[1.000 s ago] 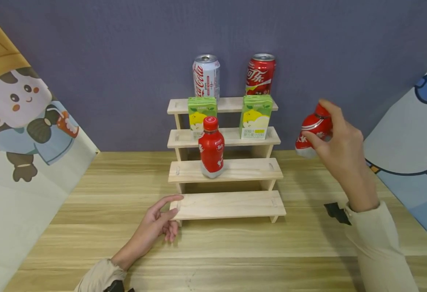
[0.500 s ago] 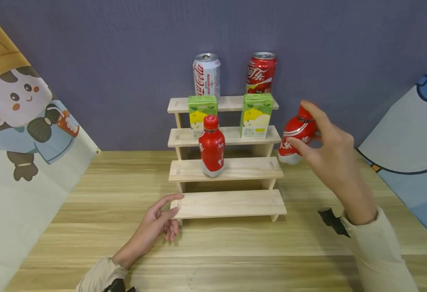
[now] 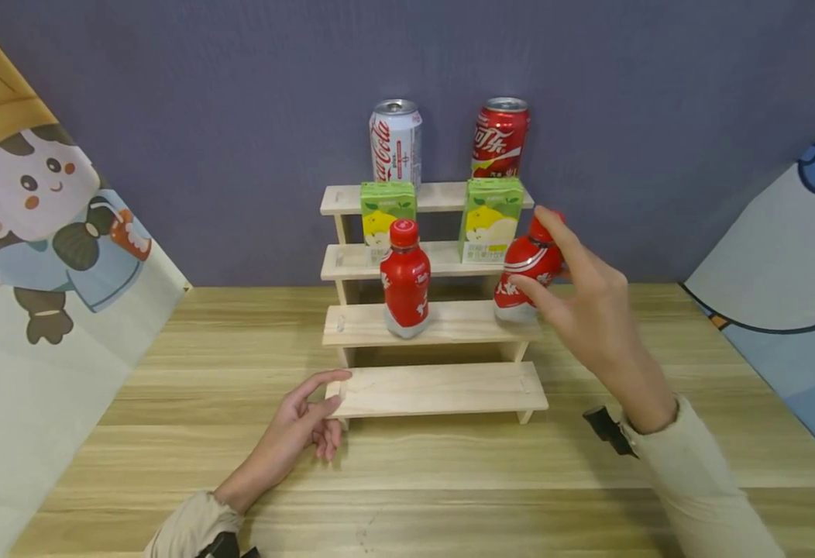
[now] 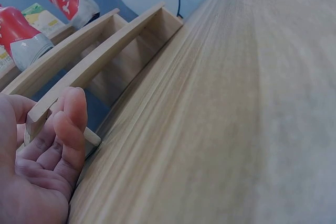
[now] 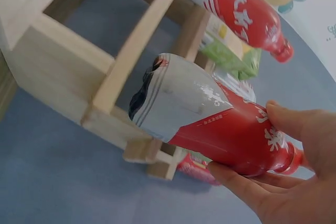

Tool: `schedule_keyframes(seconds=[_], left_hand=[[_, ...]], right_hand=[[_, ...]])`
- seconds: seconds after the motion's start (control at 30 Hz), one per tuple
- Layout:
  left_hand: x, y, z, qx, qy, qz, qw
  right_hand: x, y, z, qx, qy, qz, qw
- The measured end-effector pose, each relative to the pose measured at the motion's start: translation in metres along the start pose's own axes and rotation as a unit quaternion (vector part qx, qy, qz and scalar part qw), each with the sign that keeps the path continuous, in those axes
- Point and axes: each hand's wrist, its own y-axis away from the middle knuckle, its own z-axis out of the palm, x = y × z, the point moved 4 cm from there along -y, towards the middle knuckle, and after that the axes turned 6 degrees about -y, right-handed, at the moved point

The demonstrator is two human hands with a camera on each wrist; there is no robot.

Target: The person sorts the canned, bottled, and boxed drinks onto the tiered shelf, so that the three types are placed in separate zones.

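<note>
My right hand point(image 3: 589, 310) grips a red-and-white plastic bottle point(image 3: 529, 267) between thumb and fingers, near its cap and side. The bottle leans slightly at the right end of the second step from the bottom; in the right wrist view its base point(image 5: 157, 93) shows close to the board, and I cannot tell if they touch. A matching bottle point(image 3: 405, 283) stands upright on that same step, left of centre. My left hand point(image 3: 303, 422) holds the left end of the lowest step of the wooden stepped stand point(image 3: 435, 390), fingers curled at its edge in the left wrist view.
Two green juice cartons, left point(image 3: 388, 209) and right point(image 3: 491, 221), stand on the step above the bottles. A white cola can point(image 3: 396, 143) and a red cola can point(image 3: 501, 139) occupy the top step, before a dark wall point(image 3: 240, 155). Wood-grain table point(image 3: 435, 496) lies beneath.
My right hand has carried its bottle leftward and slightly down, from beside the stand to over the second-lowest step's right end. The left hand stays in place on the lowest step.
</note>
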Motion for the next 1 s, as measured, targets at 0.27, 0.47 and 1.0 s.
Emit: schedule_keyframes(seconds=[0.27, 0.47, 1.0], left_hand=[[0.000, -0.002, 0.000, -0.003, 0.003, 0.003, 1.0000], [-0.001, -0.001, 0.000, -0.005, 0.004, 0.001, 1.0000], [0.002, -0.001, -0.002, -0.006, 0.003, 0.005, 1.0000]], right_hand=[[0.002, 0.003, 0.015, -0.014, -0.011, 0.010, 0.9998], [0.006, 0.005, 0.022, -0.035, -0.006, 0.025, 0.9990], [0.010, 0.004, 0.026, -0.041, 0.010, 0.022, 0.9989]])
